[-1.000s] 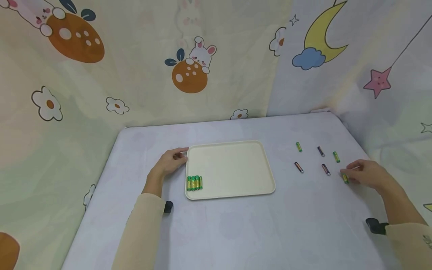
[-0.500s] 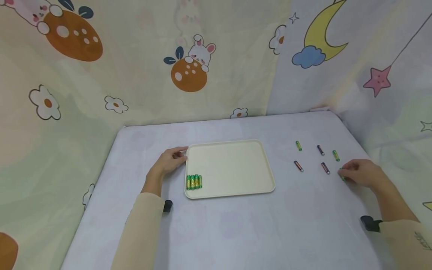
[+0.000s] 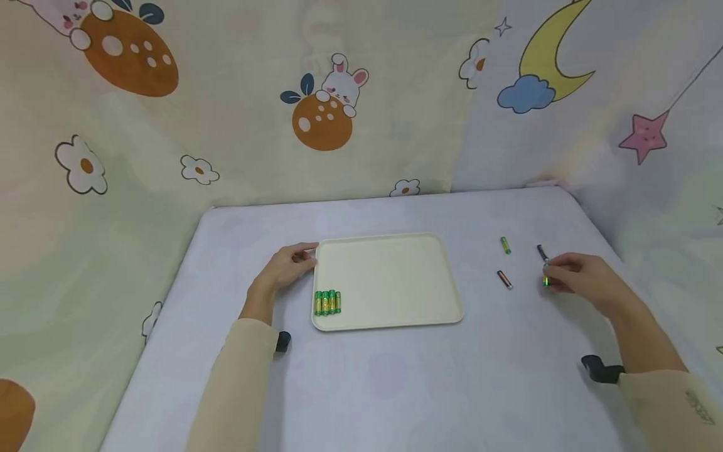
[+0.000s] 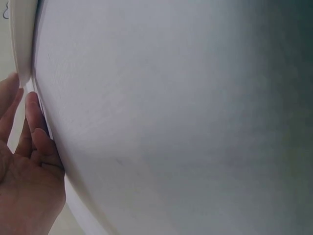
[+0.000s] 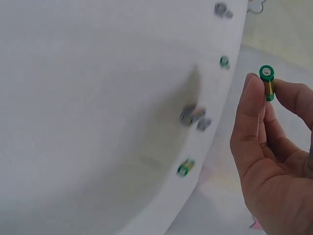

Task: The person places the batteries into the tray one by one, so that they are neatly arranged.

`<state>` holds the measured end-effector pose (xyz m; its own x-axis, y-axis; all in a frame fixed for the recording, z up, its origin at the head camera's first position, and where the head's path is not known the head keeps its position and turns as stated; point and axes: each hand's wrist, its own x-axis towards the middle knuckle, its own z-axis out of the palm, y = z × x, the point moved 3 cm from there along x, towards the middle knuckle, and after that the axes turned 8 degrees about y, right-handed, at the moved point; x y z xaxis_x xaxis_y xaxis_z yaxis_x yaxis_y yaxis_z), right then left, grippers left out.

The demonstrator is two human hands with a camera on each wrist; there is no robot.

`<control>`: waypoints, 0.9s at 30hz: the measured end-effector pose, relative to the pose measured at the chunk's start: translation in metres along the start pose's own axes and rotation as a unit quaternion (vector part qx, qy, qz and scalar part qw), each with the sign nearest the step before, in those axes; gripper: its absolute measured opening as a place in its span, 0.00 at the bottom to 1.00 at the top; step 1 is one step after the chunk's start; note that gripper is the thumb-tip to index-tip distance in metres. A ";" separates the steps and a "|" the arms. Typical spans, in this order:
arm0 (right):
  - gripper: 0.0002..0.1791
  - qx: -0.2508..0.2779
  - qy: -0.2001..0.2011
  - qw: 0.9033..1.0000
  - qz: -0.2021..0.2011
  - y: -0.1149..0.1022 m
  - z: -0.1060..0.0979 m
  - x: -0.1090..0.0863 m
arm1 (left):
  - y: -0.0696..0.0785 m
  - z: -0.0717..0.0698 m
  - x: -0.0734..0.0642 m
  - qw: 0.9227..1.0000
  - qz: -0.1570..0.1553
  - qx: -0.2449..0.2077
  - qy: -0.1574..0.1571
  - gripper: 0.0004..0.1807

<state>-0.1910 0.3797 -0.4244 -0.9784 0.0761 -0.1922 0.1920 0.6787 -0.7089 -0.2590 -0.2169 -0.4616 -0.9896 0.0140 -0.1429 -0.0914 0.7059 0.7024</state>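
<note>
No legible text, numbers or signs. Dark mark (image 3: 700, 407) on right sleeve (image 3: 661, 408): unreadable. Green batteries (image 3: 325, 303): too small for any print to be read.

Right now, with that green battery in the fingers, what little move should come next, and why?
Probably carry the green battery left toward the tray: the right hand pinches it, similar green batteries stand in a row there, and there's bare space beside them.
</note>
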 end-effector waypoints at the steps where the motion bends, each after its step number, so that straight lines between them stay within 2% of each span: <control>1: 0.31 -0.001 -0.001 1.000 0.000 -0.003 0.002 -0.002 | 0.003 0.001 0.001 1.000 0.004 -0.002 -0.003 0.26; 6: 0.30 0.003 -0.007 1.000 -0.026 -0.025 0.011 -0.005 | 0.011 0.006 0.006 1.000 0.010 -0.007 -0.006 0.26; 14: 0.28 0.066 -0.023 0.996 -0.048 -0.060 0.032 0.004 | 0.011 0.004 0.007 1.000 0.005 -0.004 0.000 0.26; 22: 0.25 0.099 -0.054 0.992 -0.063 -0.086 0.069 0.012 | 0.002 0.002 -0.001 1.000 -0.016 0.010 0.006 0.27; 27: 0.23 0.128 -0.068 0.987 -0.065 -0.105 0.091 0.013 | 0.001 0.000 -0.002 1.000 -0.009 0.007 0.006 0.27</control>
<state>-0.2166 0.2431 -0.4141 -0.9800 -0.1105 -0.1657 0.0958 0.4675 -0.8788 -0.2571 -0.2156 -0.4606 -0.9892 -0.0073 -0.1461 -0.1071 0.7163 0.6895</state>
